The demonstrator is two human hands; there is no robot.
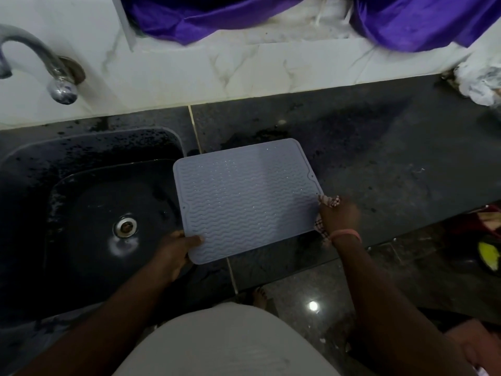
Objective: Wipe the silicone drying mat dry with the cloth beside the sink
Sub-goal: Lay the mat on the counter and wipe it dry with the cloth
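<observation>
**Mat on counter edge, both hands engaged**

The grey silicone drying mat [245,199] lies at the centre of the frame on the dark stone counter [379,158], tilted slightly, with its left edge overhanging the rim of the black sink [89,202]. Small water droplets show across its wavy ribbed surface.

The left hand [176,252], lower centre-left of the frame, pinches the mat's near-left corner: thumb on top, fingers curled beneath, closed on the mat.

The right hand [339,215], right of centre, is closed around a bunched checked cloth [329,200]. Cloth ends protrude above the knuckles and below the wrist. The cloth touches the mat's right edge near its near-right corner. A pink band sits on that wrist.

The sink fills the left of the frame; its walls are wet and spotted, and a metal drain [125,227] sits in the basin floor. A metal tap [40,61] projects from the white marble-look wall at upper left. Purple fabric [406,20] hangs along the top of the frame. A crumpled white bag [479,82] rests at the far right of the counter.
</observation>
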